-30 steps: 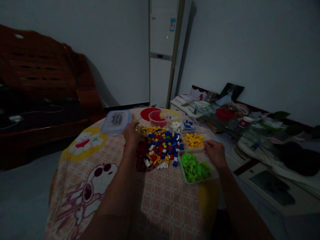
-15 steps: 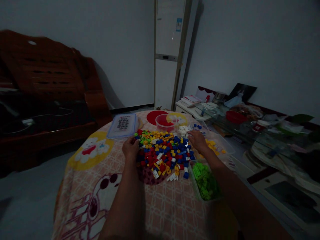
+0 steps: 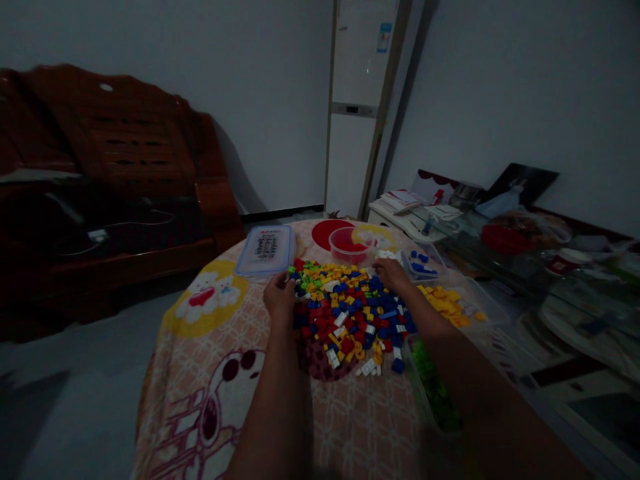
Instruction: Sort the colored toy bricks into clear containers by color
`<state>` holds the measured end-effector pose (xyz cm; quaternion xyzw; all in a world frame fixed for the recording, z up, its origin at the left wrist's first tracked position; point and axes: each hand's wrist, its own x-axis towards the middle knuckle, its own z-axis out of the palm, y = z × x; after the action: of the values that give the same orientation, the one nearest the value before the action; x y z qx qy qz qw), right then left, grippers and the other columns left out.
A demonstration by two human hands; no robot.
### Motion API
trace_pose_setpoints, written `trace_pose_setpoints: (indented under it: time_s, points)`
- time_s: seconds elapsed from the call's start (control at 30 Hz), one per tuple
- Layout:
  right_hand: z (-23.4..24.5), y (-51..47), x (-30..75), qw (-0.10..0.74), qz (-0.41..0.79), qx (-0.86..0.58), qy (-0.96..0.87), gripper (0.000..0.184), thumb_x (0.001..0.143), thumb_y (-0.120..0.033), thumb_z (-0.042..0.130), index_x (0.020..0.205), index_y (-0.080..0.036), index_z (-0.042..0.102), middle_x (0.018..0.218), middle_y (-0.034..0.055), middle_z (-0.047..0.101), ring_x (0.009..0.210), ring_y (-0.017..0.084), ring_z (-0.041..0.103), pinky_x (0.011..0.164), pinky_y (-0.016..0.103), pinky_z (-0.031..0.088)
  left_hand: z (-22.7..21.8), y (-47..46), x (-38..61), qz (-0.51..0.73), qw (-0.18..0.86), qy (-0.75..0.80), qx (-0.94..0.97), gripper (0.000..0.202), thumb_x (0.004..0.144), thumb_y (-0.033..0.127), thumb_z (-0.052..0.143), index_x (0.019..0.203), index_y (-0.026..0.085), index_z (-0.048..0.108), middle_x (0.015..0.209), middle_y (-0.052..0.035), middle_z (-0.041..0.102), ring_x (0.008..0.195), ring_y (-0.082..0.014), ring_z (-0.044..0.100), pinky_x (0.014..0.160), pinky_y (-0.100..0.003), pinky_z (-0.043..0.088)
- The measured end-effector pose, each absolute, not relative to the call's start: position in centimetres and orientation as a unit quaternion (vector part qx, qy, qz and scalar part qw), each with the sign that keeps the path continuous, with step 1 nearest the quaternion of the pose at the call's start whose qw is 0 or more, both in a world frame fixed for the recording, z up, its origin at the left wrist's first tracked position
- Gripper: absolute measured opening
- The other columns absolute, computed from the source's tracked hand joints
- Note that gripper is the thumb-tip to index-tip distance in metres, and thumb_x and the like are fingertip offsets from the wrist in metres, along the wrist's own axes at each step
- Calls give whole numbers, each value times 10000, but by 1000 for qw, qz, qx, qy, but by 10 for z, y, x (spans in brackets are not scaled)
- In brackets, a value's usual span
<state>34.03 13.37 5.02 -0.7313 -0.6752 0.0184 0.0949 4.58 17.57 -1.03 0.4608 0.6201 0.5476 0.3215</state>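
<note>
A mixed pile of toy building bricks (image 3: pixel 350 313), in red, blue, yellow, green and white, lies on the patterned tablecloth (image 3: pixel 350 427). At the pile's left edge is my left hand (image 3: pixel 280 295), its fingers curled together beside green bricks; what they hold, if anything, is too dark to see. My right hand (image 3: pixel 393 275) reaches over the far right of the pile, close to the white bricks (image 3: pixel 387 255) and the round clear tub (image 3: pixel 343 250). Its fingers are drawn together, and any brick between them cannot be made out.
Right of the pile stand clear boxes of blue bricks (image 3: pixel 419 260), yellow bricks (image 3: pixel 443 303) and green bricks (image 3: pixel 430 373), the last partly behind my right forearm. A printed lid (image 3: pixel 267 250) lies at the back left. A cluttered glass-topped cabinet (image 3: pixel 467 230) adjoins the table's right side.
The view has turned left, so everything sits further right. My right hand has moved left relative to the pile, uncovering the blue-brick box. My left hand stays at the pile's left edge.
</note>
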Motion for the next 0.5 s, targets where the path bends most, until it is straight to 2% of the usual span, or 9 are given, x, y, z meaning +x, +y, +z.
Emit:
trace_pose_setpoints:
  time_s: [0.13,0.37,0.5]
  points:
    - [49,144,336,107,29,-719,-686,388,858,-56,480,1121,-154,748,1042,93,773,980,188,691,874,251,469,-11,175,46,557,334,614,449,351,735,211,651,1067,133,739,1003,-92,765,916,-215,718,857,-334,573]
    - [49,156,321,127,44,-698,-704,340,831,-68,541,1069,-160,766,1059,105,770,1010,214,690,891,269,479,-10,176,48,556,340,612,448,349,720,197,655,1052,124,739,1000,-95,761,916,-208,717,879,-328,570]
    - [61,149,330,144,39,-686,-712,291,866,-149,571,1093,-149,753,1122,122,751,1037,208,680,916,267,470,-11,176,48,562,343,608,444,355,722,211,649,1057,132,737,1001,-88,760,917,-210,716,872,-334,572]
